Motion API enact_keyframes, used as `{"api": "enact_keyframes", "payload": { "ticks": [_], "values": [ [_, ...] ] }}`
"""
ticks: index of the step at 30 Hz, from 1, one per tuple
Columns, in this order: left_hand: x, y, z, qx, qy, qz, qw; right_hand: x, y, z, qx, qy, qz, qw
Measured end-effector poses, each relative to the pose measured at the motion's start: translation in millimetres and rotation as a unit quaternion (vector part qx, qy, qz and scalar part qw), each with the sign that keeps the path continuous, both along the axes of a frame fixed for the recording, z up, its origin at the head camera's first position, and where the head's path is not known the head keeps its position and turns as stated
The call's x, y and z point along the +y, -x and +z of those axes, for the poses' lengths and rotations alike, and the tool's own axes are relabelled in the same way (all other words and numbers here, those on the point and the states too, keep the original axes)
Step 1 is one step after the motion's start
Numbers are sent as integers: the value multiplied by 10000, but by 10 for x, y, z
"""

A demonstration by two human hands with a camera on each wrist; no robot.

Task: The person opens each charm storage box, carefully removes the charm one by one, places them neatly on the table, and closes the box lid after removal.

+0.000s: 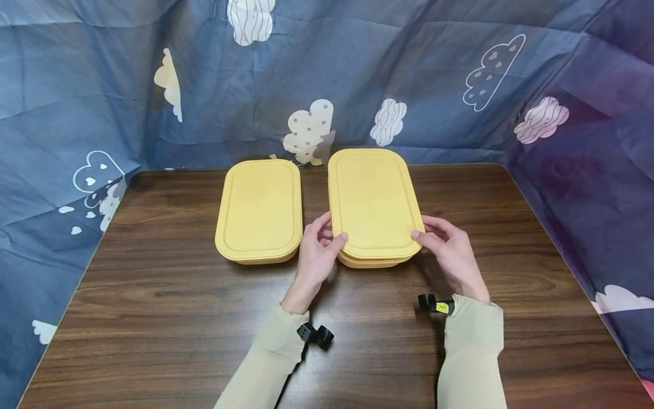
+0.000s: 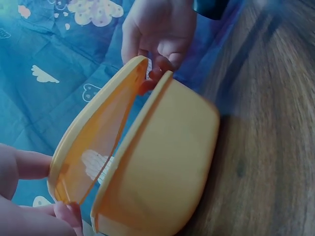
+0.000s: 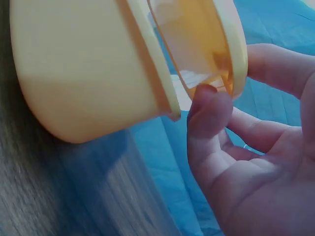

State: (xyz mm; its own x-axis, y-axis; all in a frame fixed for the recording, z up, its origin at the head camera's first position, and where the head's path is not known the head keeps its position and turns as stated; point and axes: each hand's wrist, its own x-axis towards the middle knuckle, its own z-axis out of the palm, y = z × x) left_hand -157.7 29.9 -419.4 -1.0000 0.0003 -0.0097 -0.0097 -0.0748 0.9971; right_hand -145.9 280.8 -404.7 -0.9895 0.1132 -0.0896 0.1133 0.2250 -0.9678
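In the head view, a yellow rectangular lid (image 1: 375,199) lies over the right-hand of two food containers. My left hand (image 1: 314,258) pinches its near left corner between thumb and fingers. The near right corner is pinched by my right hand (image 1: 455,255). Both wrist views show a gap between the lid and the rim of the yellow container (image 2: 162,157) below, wider toward the hands' side. That container (image 3: 83,73) stands on the table with its side wall in view. Its inside is hidden from above by the lid.
A second yellow container with its lid on (image 1: 260,207) stands to the left, close to my left hand. The brown wooden table (image 1: 153,318) ends at a blue cloud-patterned cloth (image 1: 317,62) behind. Black wrist cameras (image 1: 315,335) sit at both sleeve cuffs.
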Motion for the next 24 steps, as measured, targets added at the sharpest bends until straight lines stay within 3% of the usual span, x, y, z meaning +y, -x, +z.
{"api": "enact_keyframes", "payload": {
  "ticks": [4, 7, 14, 21, 24],
  "values": [
    [-9, 0, 43, 87, -804, -80, 9967, 0, -14, 22, 135, 921, 36, 9957],
    [-14, 0, 59, 94, -1147, -137, 9933, 1, -20, 42, 184, 1559, 89, 9876],
    [-16, -10, 92, -47, -1688, -159, 9855, -15, -18, 67, 220, 2564, 307, 9658],
    [-28, -22, 121, -66, -2078, -105, 9781, -79, -6, 28, 478, 3527, 797, 9311],
    [-29, -17, 120, -49, -2101, -109, 9776, -98, -3, 17, 517, 3729, 825, 9228]
  ]
}}
